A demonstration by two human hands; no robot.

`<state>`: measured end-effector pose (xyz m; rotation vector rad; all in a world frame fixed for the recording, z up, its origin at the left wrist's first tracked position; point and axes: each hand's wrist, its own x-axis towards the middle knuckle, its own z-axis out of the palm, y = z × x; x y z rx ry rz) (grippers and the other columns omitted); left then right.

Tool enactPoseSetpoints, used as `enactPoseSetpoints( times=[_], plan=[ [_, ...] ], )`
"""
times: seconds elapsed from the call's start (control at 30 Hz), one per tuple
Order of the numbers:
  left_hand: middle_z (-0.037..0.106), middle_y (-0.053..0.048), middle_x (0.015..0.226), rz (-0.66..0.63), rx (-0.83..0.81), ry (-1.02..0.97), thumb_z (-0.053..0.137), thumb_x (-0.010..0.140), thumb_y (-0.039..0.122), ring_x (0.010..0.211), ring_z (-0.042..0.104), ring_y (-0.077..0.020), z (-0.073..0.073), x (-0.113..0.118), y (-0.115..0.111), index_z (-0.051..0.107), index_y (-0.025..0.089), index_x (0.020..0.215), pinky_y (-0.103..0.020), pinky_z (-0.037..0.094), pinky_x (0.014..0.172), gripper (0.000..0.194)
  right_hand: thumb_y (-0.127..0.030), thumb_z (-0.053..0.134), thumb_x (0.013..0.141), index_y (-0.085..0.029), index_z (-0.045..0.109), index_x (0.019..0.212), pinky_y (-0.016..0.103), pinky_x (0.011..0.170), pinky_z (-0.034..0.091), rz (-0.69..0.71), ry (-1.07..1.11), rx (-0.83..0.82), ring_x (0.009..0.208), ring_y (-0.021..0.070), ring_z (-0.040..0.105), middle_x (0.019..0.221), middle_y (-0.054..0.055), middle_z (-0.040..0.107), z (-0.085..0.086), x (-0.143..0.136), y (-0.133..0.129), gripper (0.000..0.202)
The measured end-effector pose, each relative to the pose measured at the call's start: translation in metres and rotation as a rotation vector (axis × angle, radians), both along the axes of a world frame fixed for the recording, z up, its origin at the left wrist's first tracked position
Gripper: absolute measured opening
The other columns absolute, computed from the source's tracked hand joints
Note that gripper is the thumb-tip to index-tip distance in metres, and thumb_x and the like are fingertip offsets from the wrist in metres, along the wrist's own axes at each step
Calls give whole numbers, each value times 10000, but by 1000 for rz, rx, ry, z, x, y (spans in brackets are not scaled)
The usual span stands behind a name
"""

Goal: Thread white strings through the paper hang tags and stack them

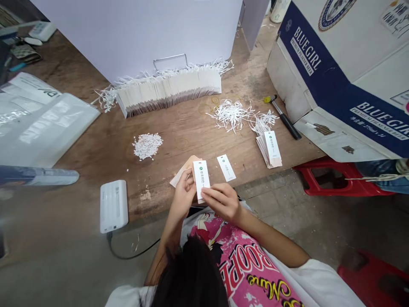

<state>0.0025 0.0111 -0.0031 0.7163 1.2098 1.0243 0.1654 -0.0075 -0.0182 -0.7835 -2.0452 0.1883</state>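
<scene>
My left hand [184, 189] is closed at the table's front edge on the upper left side of a white hang tag [201, 175] printed with dark characters. The fingers and thumb of my right hand [223, 200] pinch that tag near its lower end. A tan card [182, 169] sticks out behind my left fingers; whether it is held or lies on the table I cannot tell. Just right of my hands a single hang tag [226, 167] lies flat. Farther right is a stack of hang tags [272, 147] with white strings at its top.
Small white pieces [148, 146] form a heap left of centre, and loose white strings [230, 114] lie at the right. A long row of strung tags [169, 89] stands against a pale panel [143, 34]. A hammer [285, 119], beer carton [322, 81] and power bank [113, 206] surround the area.
</scene>
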Motion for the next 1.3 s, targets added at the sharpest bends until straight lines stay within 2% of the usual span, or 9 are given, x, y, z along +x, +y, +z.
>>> enactPoseSetpoints(
  times=[0.13,0.27,0.43,0.63,0.8,0.9,1.07,1.2,1.3],
  plan=[
    [738,-72,887,91,-64,-116,630,795,495,786,713,-214,0,9,-6,483,201,1111,-292,559,652,456,-103,609,854,-123,663,1054,347,710,519,81,-65,18,916,209,617,1009,88,736,-6,-5,6,208],
    [739,-42,814,132,-37,-46,729,736,419,727,720,-206,-8,6,-5,455,215,1070,-275,564,613,478,-200,643,849,-144,651,1037,348,721,506,192,-80,-27,885,204,619,964,66,733,2,5,30,196],
    [719,-14,755,194,-52,11,699,753,427,657,723,-198,-12,-3,-2,451,217,1099,-286,582,589,474,-165,558,880,-165,655,1039,397,822,493,-210,-95,-311,902,231,597,953,96,693,5,40,75,186],
    [715,-11,724,231,-106,16,722,702,450,551,706,-205,-12,-14,2,440,210,1080,-284,578,495,529,-163,498,878,-146,703,953,400,823,485,-488,-308,-450,892,266,598,930,128,666,-15,82,121,219],
    [724,-13,740,219,-128,14,714,714,446,532,700,-197,-9,-11,7,450,209,1064,-274,571,464,498,-162,481,864,-107,686,902,385,769,453,-837,-291,-562,808,259,597,933,162,649,-21,83,182,215],
    [726,-16,760,193,-131,7,691,743,435,554,707,-197,-7,-6,9,457,209,1070,-282,579,484,462,-144,524,813,-100,661,825,385,731,435,-947,-299,-612,775,264,580,871,166,639,-24,76,208,144],
    [728,-25,784,192,-115,15,670,769,434,571,709,-184,-8,-5,9,462,206,1085,-270,579,510,441,-97,520,777,-159,608,786,380,799,428,-928,-192,-497,835,238,571,857,95,629,-17,73,208,108],
    [725,-27,799,213,-94,57,646,795,445,586,709,-183,-9,-6,9,454,213,1127,-265,575,498,448,-190,575,840,-202,583,831,373,846,442,-769,50,-225,880,206,594,867,35,651,14,72,180,18],
    [728,-41,864,224,-10,141,613,833,426,563,695,-164,-4,0,11,357,241,1304,-257,564,487,567,-197,621,844,-217,600,839,371,831,473,-569,159,-109,854,185,617,853,15,665,40,64,151,29]
  ],
)
